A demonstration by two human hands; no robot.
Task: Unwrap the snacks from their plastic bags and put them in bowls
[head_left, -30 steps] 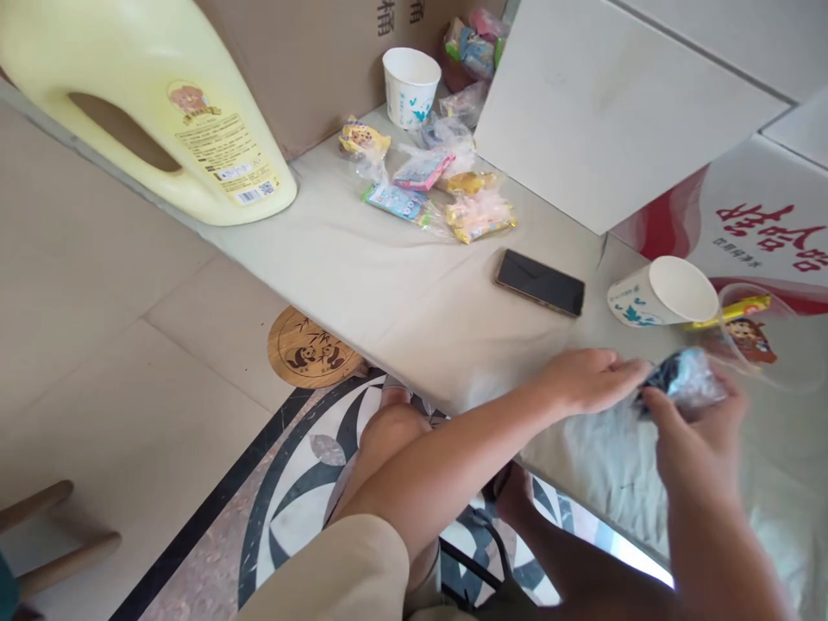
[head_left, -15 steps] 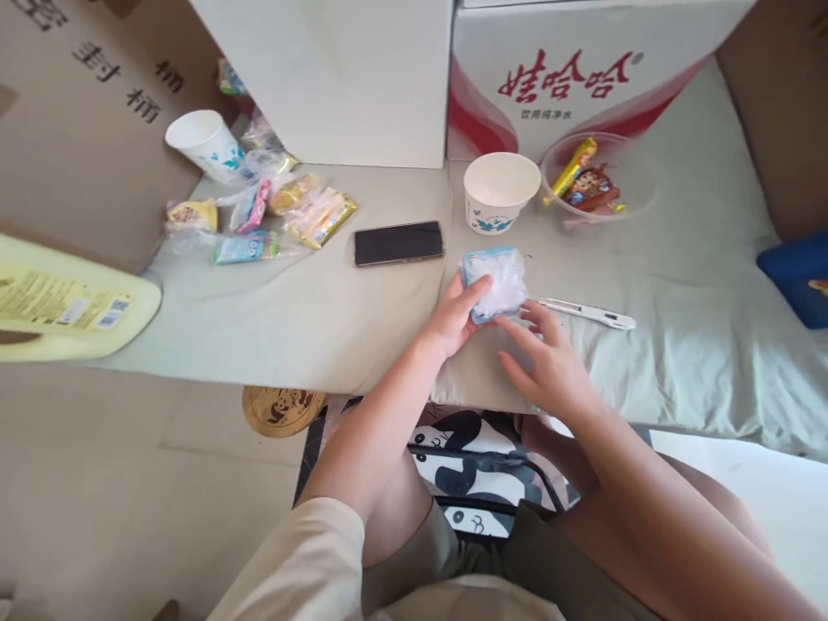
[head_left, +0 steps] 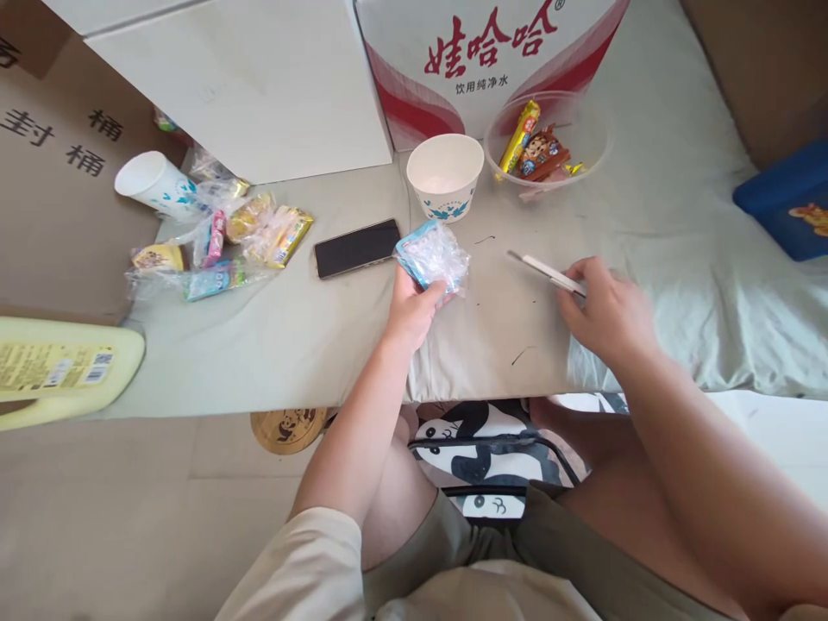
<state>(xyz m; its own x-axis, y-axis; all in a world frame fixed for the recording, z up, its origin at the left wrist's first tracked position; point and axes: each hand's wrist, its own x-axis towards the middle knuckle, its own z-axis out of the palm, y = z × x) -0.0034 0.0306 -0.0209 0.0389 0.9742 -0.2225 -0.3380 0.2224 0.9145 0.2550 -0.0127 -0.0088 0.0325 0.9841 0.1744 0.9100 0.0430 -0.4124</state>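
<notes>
My left hand [head_left: 417, 312] is closed on a small blue packet with crumpled clear plastic [head_left: 443, 259] over it, held just above the cloth. What the packet contains I cannot make out. Over to the right, my right hand [head_left: 608, 310] grips a white utility knife [head_left: 549, 274] by its rear end, its tip pointing left toward the packet. Behind the packet stands a white paper bowl [head_left: 446, 177] with blue leaf prints. A black phone [head_left: 357, 247] lies just left of the packet.
A clear plastic bowl [head_left: 599, 164] holds snack packets. Several wrapped snacks [head_left: 216, 278] lie at left beside a tipped paper cup [head_left: 155, 185]. Cartons [head_left: 259, 95] stand along the back. A yellow jug [head_left: 71, 366] is at the left edge, a blue container [head_left: 786, 203] at right.
My right hand has left the packet and taken hold of the utility knife, lifting it from the cloth. My left hand keeps the packet, now nearer the phone. The view has shifted.
</notes>
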